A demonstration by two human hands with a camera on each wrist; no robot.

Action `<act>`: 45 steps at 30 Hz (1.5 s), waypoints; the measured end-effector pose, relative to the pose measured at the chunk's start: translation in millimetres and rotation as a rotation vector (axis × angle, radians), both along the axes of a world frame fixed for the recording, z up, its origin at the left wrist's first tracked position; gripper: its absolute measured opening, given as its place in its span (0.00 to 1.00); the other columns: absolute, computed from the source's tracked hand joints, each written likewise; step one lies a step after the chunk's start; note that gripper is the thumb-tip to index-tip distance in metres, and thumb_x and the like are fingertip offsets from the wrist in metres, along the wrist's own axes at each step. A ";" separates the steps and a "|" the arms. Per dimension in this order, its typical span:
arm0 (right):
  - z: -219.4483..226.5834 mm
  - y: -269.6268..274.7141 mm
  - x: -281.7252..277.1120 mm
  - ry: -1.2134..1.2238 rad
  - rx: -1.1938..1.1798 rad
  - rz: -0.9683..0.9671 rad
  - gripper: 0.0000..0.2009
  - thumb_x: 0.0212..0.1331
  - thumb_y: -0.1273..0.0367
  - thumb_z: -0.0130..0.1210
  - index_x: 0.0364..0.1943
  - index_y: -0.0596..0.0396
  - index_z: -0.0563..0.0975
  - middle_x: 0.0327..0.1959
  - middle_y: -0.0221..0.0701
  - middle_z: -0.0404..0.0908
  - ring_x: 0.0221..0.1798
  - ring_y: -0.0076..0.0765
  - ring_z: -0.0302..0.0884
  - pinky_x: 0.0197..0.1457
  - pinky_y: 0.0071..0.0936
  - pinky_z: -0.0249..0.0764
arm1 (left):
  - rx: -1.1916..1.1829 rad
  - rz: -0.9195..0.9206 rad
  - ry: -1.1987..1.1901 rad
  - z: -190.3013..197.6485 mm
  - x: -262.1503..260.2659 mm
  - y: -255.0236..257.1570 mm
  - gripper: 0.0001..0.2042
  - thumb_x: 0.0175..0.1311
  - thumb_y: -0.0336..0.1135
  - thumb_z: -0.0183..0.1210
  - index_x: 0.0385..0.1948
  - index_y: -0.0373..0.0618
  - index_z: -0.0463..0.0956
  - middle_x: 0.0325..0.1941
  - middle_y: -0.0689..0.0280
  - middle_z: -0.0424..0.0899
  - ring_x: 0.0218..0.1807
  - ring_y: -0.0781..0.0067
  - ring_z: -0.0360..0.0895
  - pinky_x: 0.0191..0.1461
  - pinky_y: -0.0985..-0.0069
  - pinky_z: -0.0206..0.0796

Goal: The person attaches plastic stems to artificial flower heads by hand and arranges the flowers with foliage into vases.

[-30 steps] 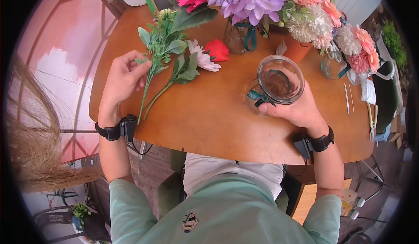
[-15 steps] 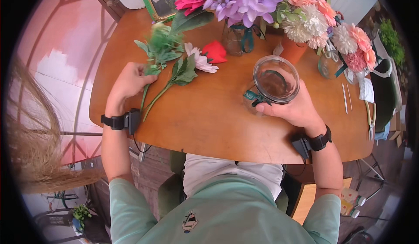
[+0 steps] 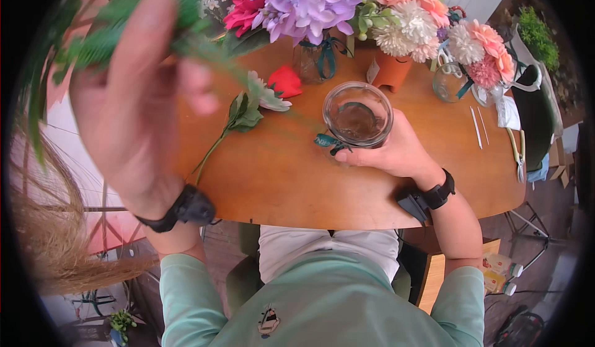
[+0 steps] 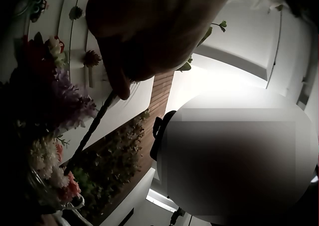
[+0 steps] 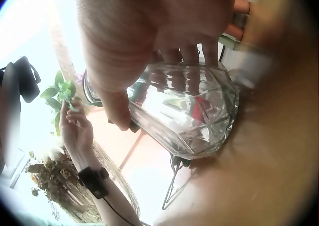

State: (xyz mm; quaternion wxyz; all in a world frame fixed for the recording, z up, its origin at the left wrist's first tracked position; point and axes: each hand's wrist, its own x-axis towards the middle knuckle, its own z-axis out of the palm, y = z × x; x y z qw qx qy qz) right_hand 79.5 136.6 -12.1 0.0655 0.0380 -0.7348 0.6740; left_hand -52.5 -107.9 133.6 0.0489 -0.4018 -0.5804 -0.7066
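Note:
My left hand (image 3: 127,117) is raised high over the table's left side and pinches the stem of a leafy green artificial sprig (image 3: 102,46), blurred in the head view. The dark stem (image 4: 92,129) slants down from the fingertips in the left wrist view. My right hand (image 3: 400,151) grips a clear glass vase (image 3: 334,102) around its side, thumb in front near a teal ribbon (image 3: 326,140). The vase's faceted base (image 5: 219,131) shows in the right wrist view. A white artificial flower (image 3: 269,99) with a leafy stem lies between the hands, beside a red bloom (image 3: 286,81).
Along the back stand a purple bouquet (image 3: 307,6), an orange pot (image 3: 393,71) with peach and white flowers, and a small glass jar (image 3: 447,83) with pink ones. White sticks (image 3: 476,127) and pliers (image 3: 517,155) lie at the right of the wooden table (image 3: 291,186).
My left hand has picked up the green sprig from the table and lifted it up toward the head camera. My right hand keeps its grip on the vase while the view shifts slightly.

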 end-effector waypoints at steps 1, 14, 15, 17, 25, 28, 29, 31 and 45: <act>0.4 0.6 0.3 -0.001 0.004 0.013 0.35 0.51 0.70 0.79 0.64 0.62 0.75 0.56 0.30 0.84 0.58 0.24 0.80 0.66 0.29 0.76 | -0.067 -0.015 0.028 4.3 4.2 15.7 0.13 0.78 0.31 0.59 0.58 0.35 0.78 0.42 0.57 0.87 0.25 0.77 0.80 0.22 0.84 0.71; 10.6 2.5 11.5 -0.016 0.089 0.074 0.20 0.58 0.64 0.75 0.52 0.54 0.83 0.43 0.28 0.86 0.47 0.27 0.80 0.54 0.28 0.77 | -0.705 -0.151 0.513 -90.7 10.6 18.0 0.20 0.61 0.30 0.71 0.55 0.40 0.81 0.55 0.59 0.88 0.48 0.62 0.86 0.51 0.67 0.77; 15.7 3.0 12.6 -0.014 0.091 0.073 0.20 0.58 0.64 0.75 0.52 0.54 0.83 0.43 0.28 0.86 0.47 0.27 0.80 0.54 0.28 0.77 | -0.657 -0.223 0.308 -91.3 15.0 23.4 0.19 0.62 0.29 0.71 0.55 0.40 0.81 0.56 0.60 0.87 0.50 0.61 0.86 0.53 0.66 0.77; 21.6 4.6 13.9 -0.065 0.212 0.040 0.20 0.58 0.64 0.75 0.52 0.55 0.83 0.43 0.29 0.86 0.45 0.26 0.80 0.52 0.29 0.78 | -0.603 -0.294 0.104 -94.7 23.4 30.5 0.18 0.62 0.29 0.70 0.54 0.41 0.81 0.57 0.60 0.86 0.52 0.60 0.86 0.55 0.65 0.76; -3.4 22.0 17.1 0.316 0.507 -0.078 0.19 0.61 0.62 0.73 0.48 0.60 0.83 0.39 0.34 0.86 0.39 0.32 0.82 0.46 0.33 0.78 | -0.566 -0.142 0.699 -105.7 37.6 31.9 0.23 0.64 0.28 0.70 0.61 0.44 0.77 0.67 0.60 0.79 0.64 0.65 0.79 0.68 0.65 0.72; -2.6 9.7 7.1 0.341 0.535 -0.053 0.18 0.62 0.62 0.72 0.48 0.60 0.83 0.40 0.34 0.86 0.40 0.32 0.82 0.47 0.33 0.78 | -0.505 -0.282 0.585 -70.1 32.6 28.2 0.24 0.63 0.33 0.69 0.62 0.43 0.78 0.65 0.57 0.77 0.63 0.60 0.75 0.66 0.62 0.70; -2.8 -1.4 -0.5 0.346 0.541 -0.048 0.18 0.62 0.62 0.72 0.49 0.59 0.83 0.41 0.34 0.86 0.41 0.32 0.82 0.47 0.33 0.78 | -0.485 -0.333 0.545 -61.7 29.8 27.0 0.24 0.63 0.34 0.69 0.62 0.43 0.78 0.65 0.56 0.76 0.63 0.58 0.74 0.65 0.61 0.69; -7.7 5.7 5.1 0.354 0.551 -0.043 0.17 0.63 0.63 0.71 0.49 0.59 0.83 0.41 0.34 0.86 0.41 0.32 0.82 0.47 0.33 0.78 | -0.445 -0.440 0.466 -54.0 22.9 24.4 0.25 0.63 0.38 0.69 0.63 0.43 0.78 0.64 0.55 0.75 0.62 0.55 0.71 0.64 0.60 0.68; -44.9 11.0 8.8 0.427 0.562 -0.002 0.14 0.66 0.64 0.67 0.51 0.57 0.83 0.45 0.34 0.86 0.45 0.32 0.83 0.49 0.34 0.79 | -1.466 0.143 0.147 -111.7 -86.5 -53.4 0.15 0.61 0.36 0.71 0.40 0.31 0.83 0.31 0.51 0.86 0.37 0.51 0.86 0.43 0.58 0.76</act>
